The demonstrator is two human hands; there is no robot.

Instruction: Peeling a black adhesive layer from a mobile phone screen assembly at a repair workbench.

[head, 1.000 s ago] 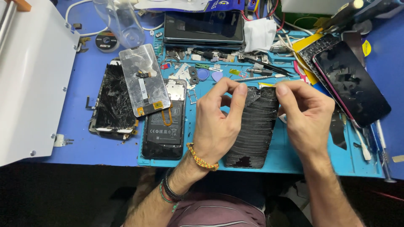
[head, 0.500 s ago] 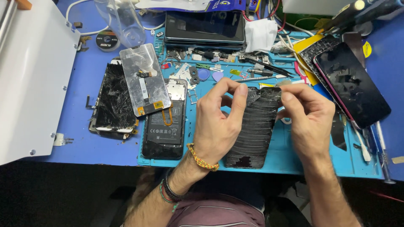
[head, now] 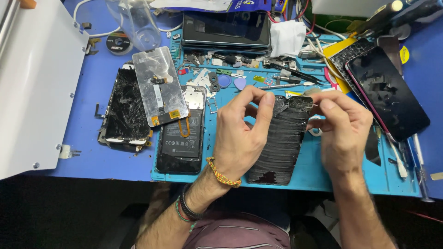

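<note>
Both hands are up at the top edge of the shattered black panel, which lies flat on the teal mat. Left hand pinches its corner to steady it; right hand nips the opposite corner, fingers narrow.

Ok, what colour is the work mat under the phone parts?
Teal-blue; the mat shows best in the head view, lying on a darker blue table.
</note>
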